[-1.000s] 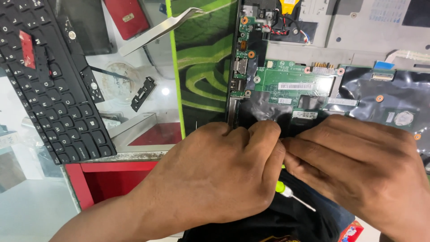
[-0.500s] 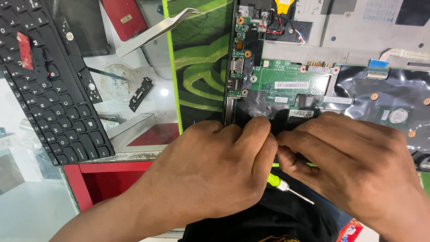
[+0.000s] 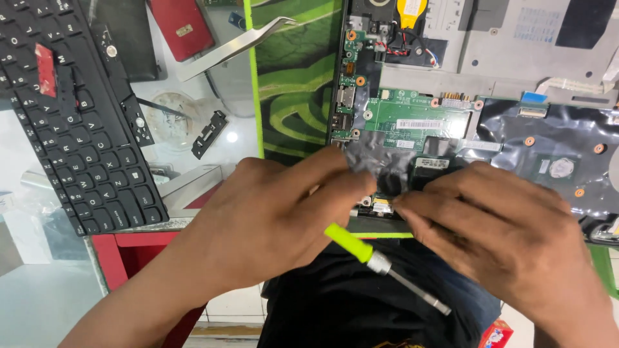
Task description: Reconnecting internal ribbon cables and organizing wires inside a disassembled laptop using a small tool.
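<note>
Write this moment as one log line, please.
left hand: holds green-handled screwdriver | right hand: fingertips on black film | opened laptop's circuit board | left: detached keyboard, tweezers

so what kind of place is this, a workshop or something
Most likely an electronics repair bench. An opened laptop lies with its green circuit board bare, a detached black keyboard sits beside it, and metal tweezers lie close by.
</note>
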